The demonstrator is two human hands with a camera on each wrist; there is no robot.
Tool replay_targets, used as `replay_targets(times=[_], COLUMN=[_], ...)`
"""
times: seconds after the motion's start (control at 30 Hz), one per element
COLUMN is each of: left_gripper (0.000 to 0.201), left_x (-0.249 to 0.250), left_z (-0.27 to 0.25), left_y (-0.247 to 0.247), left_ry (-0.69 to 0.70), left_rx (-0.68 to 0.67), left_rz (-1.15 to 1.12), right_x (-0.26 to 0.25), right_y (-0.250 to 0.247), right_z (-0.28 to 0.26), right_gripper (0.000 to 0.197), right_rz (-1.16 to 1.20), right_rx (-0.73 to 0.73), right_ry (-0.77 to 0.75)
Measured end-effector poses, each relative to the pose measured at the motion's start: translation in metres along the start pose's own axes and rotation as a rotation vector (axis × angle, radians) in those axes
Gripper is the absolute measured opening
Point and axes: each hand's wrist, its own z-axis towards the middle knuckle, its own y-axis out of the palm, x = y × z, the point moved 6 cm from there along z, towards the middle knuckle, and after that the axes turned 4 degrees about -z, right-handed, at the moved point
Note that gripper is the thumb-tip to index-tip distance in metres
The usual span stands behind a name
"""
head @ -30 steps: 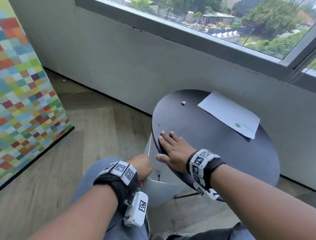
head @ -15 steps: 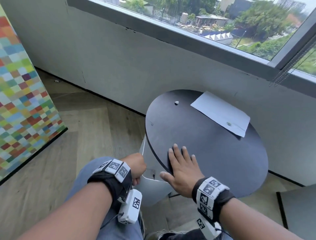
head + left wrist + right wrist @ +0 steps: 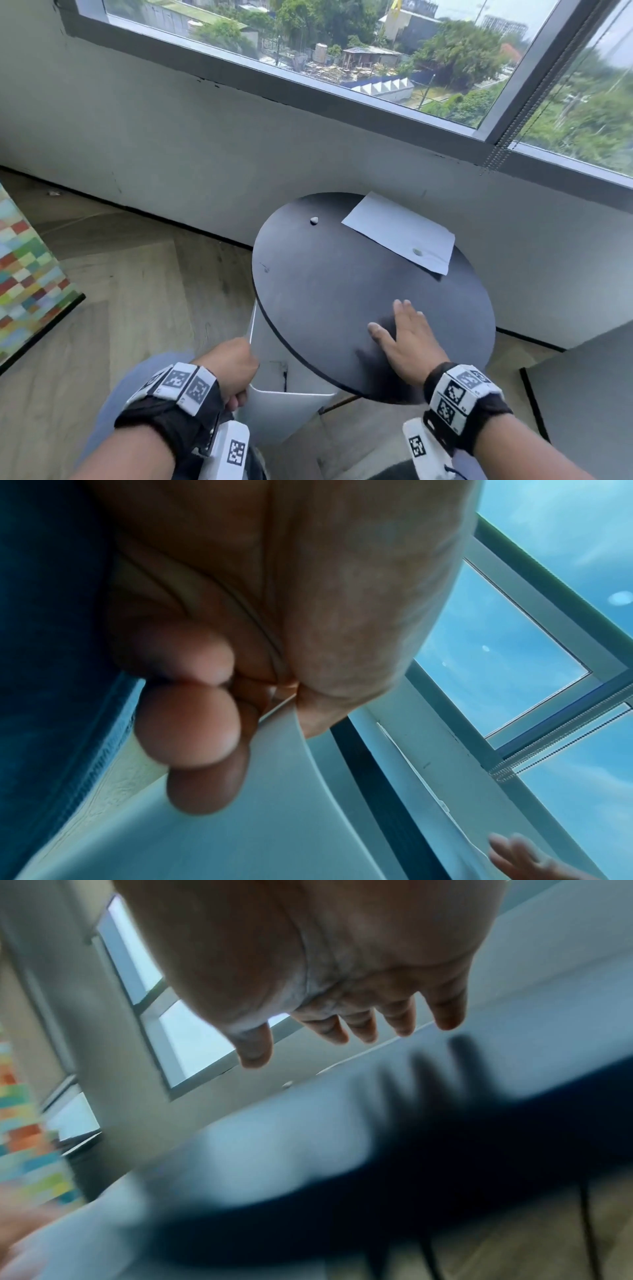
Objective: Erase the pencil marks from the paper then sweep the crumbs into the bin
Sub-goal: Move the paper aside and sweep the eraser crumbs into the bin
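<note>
A round black table [image 3: 325, 291] carries a white sheet of paper [image 3: 400, 229] at its far right, with a small greenish lump [image 3: 417, 253] lying on the sheet. A small white eraser [image 3: 313, 220] lies on the table's far left. My right hand [image 3: 404, 332] lies flat with straight fingers over the table's near side [image 3: 363, 1020]. Under the table's left edge stands a white bin [image 3: 284, 407]. My left hand [image 3: 233, 373] grips its rim, thumb and fingers pinching the thin wall [image 3: 287, 710].
A grey wall and a window run behind the table. A colourful checkered panel [image 3: 24, 284] stands on the wooden floor at the left. A grey block [image 3: 589, 394] sits on the floor at the right. My knee in blue jeans [image 3: 137, 387] is below the left hand.
My right hand has slid from the table's left edge over the bin towards the near right of the tabletop. My left hand has kept its hold on the bin's rim.
</note>
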Motion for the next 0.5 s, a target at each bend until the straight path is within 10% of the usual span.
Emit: replay_targets(times=[0.23, 0.5], left_gripper=[0.036, 0.030], left_x=[0.007, 0.009], left_z=[-0.002, -0.005], left_y=[-0.001, -0.009], left_ry=[0.055, 0.107], left_rx=[-0.025, 0.032], left_rz=[0.114, 0.271], right_x=[0.069, -0.049], right_y=[-0.053, -0.020], right_z=[0.064, 0.061], right_gripper=[0.085, 0.119], right_rz=[-0.346, -0.514], right_rx=[-0.126, -0.231], right_ry=[0.016, -0.341])
